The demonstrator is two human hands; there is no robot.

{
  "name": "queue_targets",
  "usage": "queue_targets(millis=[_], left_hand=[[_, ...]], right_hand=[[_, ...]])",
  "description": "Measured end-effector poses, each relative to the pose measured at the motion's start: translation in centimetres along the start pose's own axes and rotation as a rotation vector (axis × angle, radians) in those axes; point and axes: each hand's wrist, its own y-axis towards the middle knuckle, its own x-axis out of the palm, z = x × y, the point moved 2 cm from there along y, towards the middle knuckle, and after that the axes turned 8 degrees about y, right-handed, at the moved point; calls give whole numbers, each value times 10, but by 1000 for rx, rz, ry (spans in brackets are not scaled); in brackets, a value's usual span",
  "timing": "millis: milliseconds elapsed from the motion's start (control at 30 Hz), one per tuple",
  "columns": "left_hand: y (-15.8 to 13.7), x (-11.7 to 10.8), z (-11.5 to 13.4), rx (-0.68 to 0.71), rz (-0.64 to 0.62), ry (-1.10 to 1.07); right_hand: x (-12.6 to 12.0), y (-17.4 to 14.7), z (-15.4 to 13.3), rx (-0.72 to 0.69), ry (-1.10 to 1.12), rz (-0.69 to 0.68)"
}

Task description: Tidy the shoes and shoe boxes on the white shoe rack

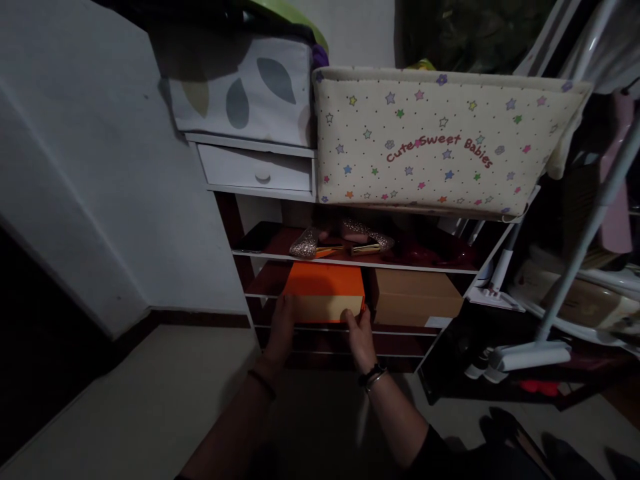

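Observation:
An orange box (325,280) with a pale front side sits partly in the shelf unit, on the level below the glittery shoes. My left hand (281,330) grips its left side, the fingers mostly hidden in shadow. On the right, my right hand (361,337) holds the front corner, thumb on the pale face and fingers along the side. Just right of it a brown cardboard box (417,297) rests on the same shelf. Above, a pair of glittery high-heeled shoes (306,244) stands on the upper shelf, with dark red shoes (430,250) beside them.
A fabric bin with stars (440,147) and a leaf-patterned box (245,93) stand on top, over a small white drawer (255,168). A mop (533,355) leans at right. A wall (125,167) is close on the left. Dark shoes (515,433) lie on the floor at lower right.

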Motion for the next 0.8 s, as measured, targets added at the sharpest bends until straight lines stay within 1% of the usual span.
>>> queue_targets(millis=[100,167,233,300,367,433,500,567,600,633,700,800], left_hand=[[-3,-1,2,0,25,26],[-4,-3,2,3,18,67],[-5,-8,3,31,39,145],[-5,-15,8,116,116,245],[-5,-22,16,251,199,348],[-2,-27,27,403,246,438],[6,-27,39,516,254,499],[18,-20,52,570,234,536],[25,-14,59,581,210,566],[32,-8,67,588,189,606],[46,7,83,595,163,715],[61,25,103,558,132,865]], right_hand=[[-5,-4,-1,42,-16,-2],[-12,-15,-3,61,-70,-1],[-22,-29,-10,45,-145,-4],[-33,-41,-28,-39,-213,-49],[-44,-41,-60,-178,-266,-126],[-52,-24,-105,-318,-332,-173],[-53,9,-153,-433,-432,-220],[-47,50,-197,-570,-601,-173],[-42,70,-214,-597,-705,-170],[-35,89,-226,-586,-819,-186],[-21,118,-240,-545,-1092,-243],[-5,145,-238,-462,-1461,-356]])
